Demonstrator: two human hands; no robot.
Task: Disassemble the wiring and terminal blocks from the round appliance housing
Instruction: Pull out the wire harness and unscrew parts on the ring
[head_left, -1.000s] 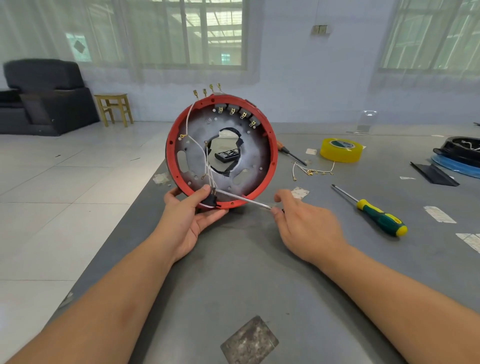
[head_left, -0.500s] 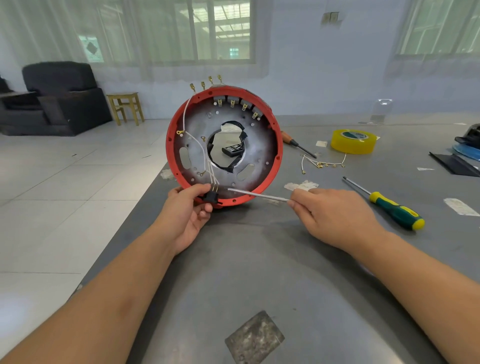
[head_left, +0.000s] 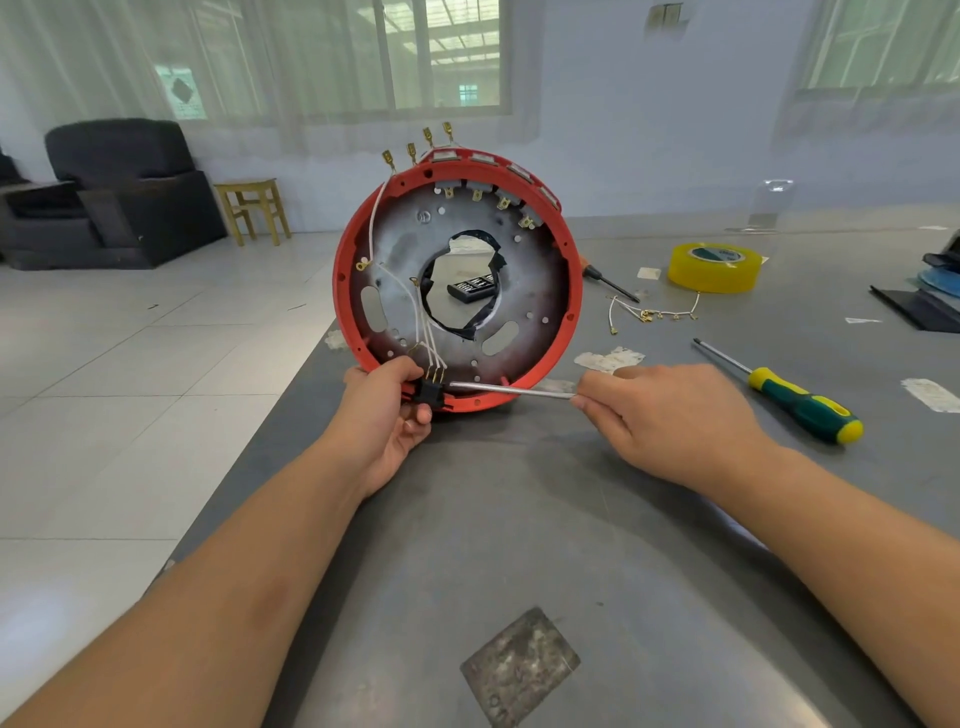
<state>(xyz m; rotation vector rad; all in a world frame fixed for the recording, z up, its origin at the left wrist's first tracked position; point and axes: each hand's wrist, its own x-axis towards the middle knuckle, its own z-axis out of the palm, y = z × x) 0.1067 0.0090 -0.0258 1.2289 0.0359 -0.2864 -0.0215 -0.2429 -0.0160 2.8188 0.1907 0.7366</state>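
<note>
A round red housing with a grey metal plate inside stands on edge on the grey table. White wires run down its plate to a small black terminal block at the bottom rim. My left hand grips that rim and the block from the left. My right hand holds a thin metal screwdriver shaft, its tip against the block. Several brass terminals sit along the top inner rim, and loose spade ends stick up above it.
A green and yellow screwdriver lies right of my right hand. Removed wires, a yellow tape roll and another screwdriver lie behind. A black part lies at the far right. The table's left edge runs beside the housing.
My right hand drew back to the right along the shaft. My left thumb curled down over the terminal block. The housing stayed upright in place.
</note>
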